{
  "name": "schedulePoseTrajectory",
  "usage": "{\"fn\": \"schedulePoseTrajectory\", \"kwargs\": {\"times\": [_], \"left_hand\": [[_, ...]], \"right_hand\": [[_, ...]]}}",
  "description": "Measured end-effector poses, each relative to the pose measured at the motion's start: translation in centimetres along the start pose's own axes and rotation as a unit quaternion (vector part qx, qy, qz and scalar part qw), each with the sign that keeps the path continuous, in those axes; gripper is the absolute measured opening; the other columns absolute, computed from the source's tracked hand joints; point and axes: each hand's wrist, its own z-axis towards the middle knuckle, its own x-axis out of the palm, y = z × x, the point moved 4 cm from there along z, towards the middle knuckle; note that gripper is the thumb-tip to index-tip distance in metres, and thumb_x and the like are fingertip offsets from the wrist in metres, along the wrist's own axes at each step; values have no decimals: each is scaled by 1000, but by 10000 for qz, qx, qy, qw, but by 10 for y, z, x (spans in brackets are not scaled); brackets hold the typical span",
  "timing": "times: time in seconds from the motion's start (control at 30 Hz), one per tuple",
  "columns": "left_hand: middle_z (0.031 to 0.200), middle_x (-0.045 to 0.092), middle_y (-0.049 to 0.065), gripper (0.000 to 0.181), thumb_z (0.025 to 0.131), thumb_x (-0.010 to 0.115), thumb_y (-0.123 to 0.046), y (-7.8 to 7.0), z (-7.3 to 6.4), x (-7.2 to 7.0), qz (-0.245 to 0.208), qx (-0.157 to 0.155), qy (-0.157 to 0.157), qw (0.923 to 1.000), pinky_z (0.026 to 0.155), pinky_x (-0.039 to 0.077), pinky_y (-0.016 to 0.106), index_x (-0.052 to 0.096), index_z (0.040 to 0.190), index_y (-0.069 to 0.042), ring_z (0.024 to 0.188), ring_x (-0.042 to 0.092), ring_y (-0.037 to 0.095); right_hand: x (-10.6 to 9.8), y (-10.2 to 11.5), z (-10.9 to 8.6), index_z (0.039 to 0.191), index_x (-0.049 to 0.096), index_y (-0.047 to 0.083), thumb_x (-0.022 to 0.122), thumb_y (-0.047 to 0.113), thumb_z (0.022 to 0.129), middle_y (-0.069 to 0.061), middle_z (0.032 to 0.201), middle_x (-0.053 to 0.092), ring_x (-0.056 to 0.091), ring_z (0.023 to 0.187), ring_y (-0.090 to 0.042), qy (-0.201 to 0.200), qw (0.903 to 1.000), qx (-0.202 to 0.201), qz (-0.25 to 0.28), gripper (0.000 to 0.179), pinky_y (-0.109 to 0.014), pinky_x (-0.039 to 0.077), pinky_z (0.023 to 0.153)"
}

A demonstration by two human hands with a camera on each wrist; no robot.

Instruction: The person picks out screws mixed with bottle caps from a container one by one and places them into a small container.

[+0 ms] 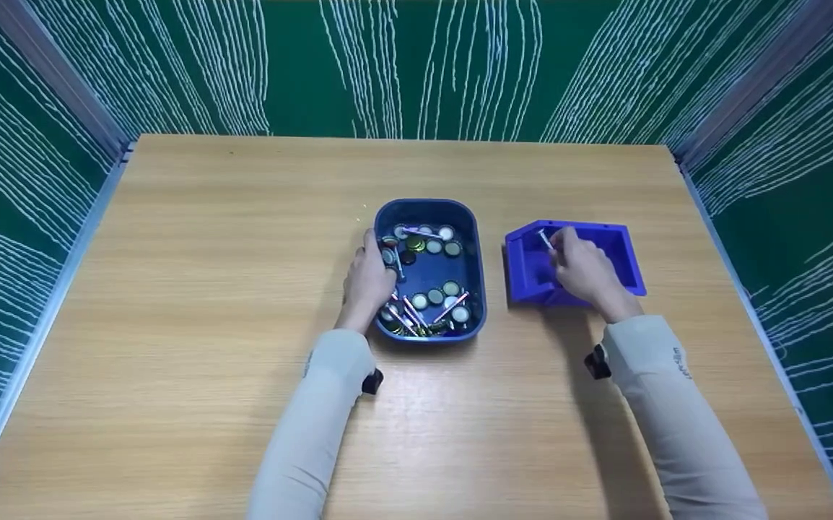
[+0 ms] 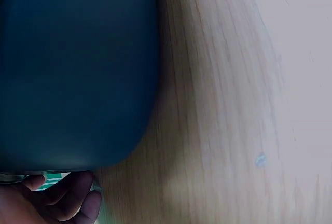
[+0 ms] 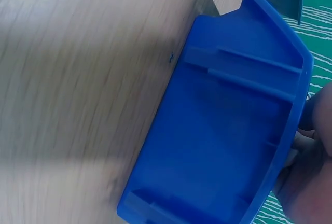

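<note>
The left hand grips the left rim of a dark blue box; its curled fingers show at the bottom left of the left wrist view. Inside the box lie several bottle caps and several long, shiny screws, in groups near its far and near ends. Over a blue-purple open-front bin to the right, the right hand pinches a silver screw between thumb and fingers. In the right wrist view the bin's side wall hides most of that hand's fingers.
Both containers stand on a light wood table, a hand's width or so apart. Green panels with white streaks enclose its back and sides. Small pale specks lie on the wood beside the box's far left corner.
</note>
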Motion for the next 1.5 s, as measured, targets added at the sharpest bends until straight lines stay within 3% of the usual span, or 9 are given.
{"fn": "schedulePoseTrajectory", "kwargs": {"times": [0.23,0.5,0.7,0.93,1.27,1.5], "left_hand": [[144,49,23,75,92,56,-10,0,0,-2,-28,48,-20,10000,99,47,56,20,157,-12,125,55,42],[143,50,23,74,91,57,-10,0,-1,-3,-42,69,-34,10000,99,47,57,20,156,-13,124,55,42],[138,53,23,73,91,56,-9,0,0,-4,27,102,-103,9999,96,48,57,22,155,-13,121,57,42],[137,53,23,72,92,55,-9,0,0,-2,48,59,-39,10000,96,49,55,21,155,-13,121,58,40],[141,51,23,73,92,55,-10,0,-1,0,-5,39,-11,10000,98,48,55,20,156,-12,123,56,40],[144,49,23,73,93,54,-9,0,-1,-1,-32,14,47,10000,101,46,54,19,156,-12,126,54,40]], "right_hand": [[-1,1,1,125,52,-1,49,17,100,-23,103,65,58,83,-34,153,9999,53,-38,31,-55,47,75],[-5,10,3,125,54,-1,50,17,100,-26,122,65,64,99,-38,25,9999,-85,115,31,-58,48,86],[-8,25,5,124,56,0,52,15,99,-24,122,66,64,110,-40,-59,9993,-256,266,30,-57,46,93],[-6,49,6,126,56,1,54,16,99,-21,121,66,64,111,-36,79,9980,-457,438,31,-54,49,95],[2,83,5,122,57,3,60,18,96,-19,108,71,68,98,-33,169,9929,-1106,412,30,-50,54,87],[10,107,3,120,59,3,64,21,94,-17,106,70,68,93,-31,305,9857,-1657,48,32,-47,55,81]]}}
